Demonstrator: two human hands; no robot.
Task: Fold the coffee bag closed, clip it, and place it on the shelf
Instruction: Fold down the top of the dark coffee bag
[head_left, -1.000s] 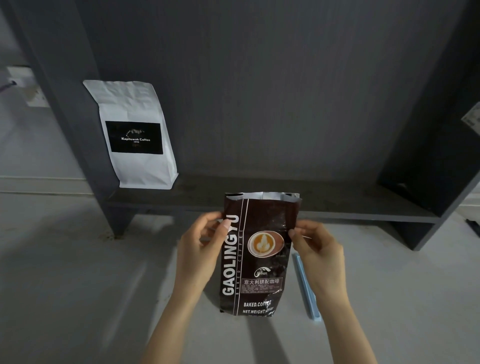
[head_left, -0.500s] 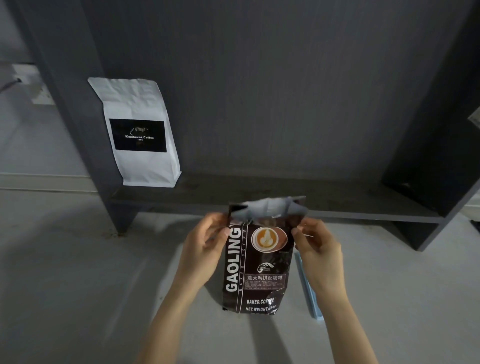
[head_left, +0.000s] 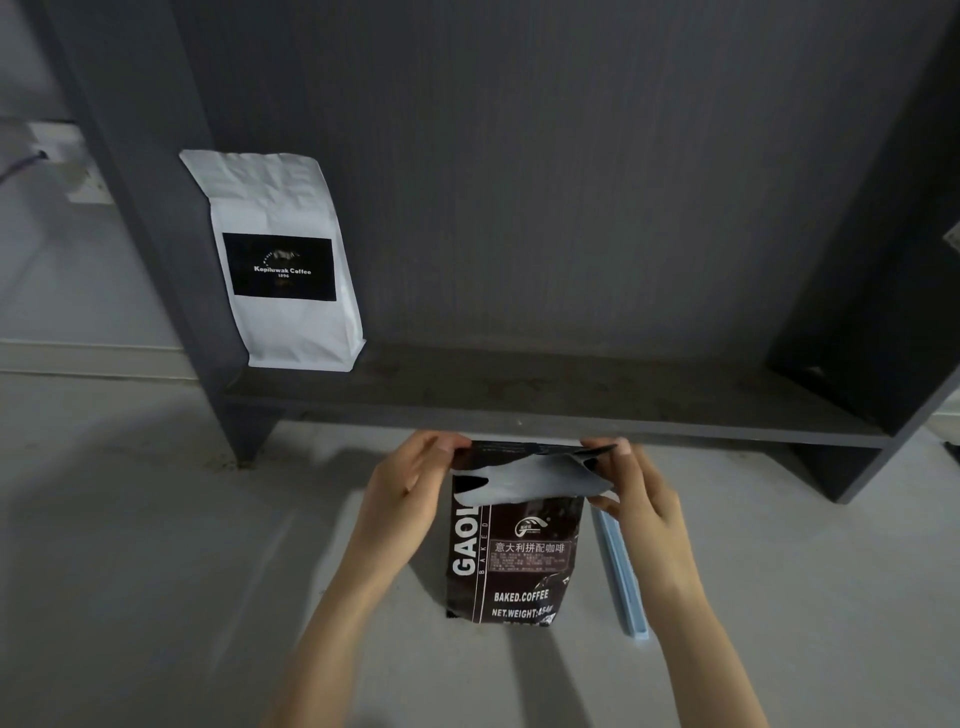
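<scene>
Both hands pinch the top of the dark brown foil coffee bag (head_left: 511, 564): the left hand (head_left: 402, 493) grips its left corner, the right hand (head_left: 641, 499) its right, with the silvery flap (head_left: 530, 480) bent forward over the front. It stands upright on the pale grey floor (head_left: 156, 571). A light blue plastic clip (head_left: 621, 577) lies just right of it. Behind, a white coffee bag (head_left: 283, 260) stands on the dark grey shelf (head_left: 571, 395).
</scene>
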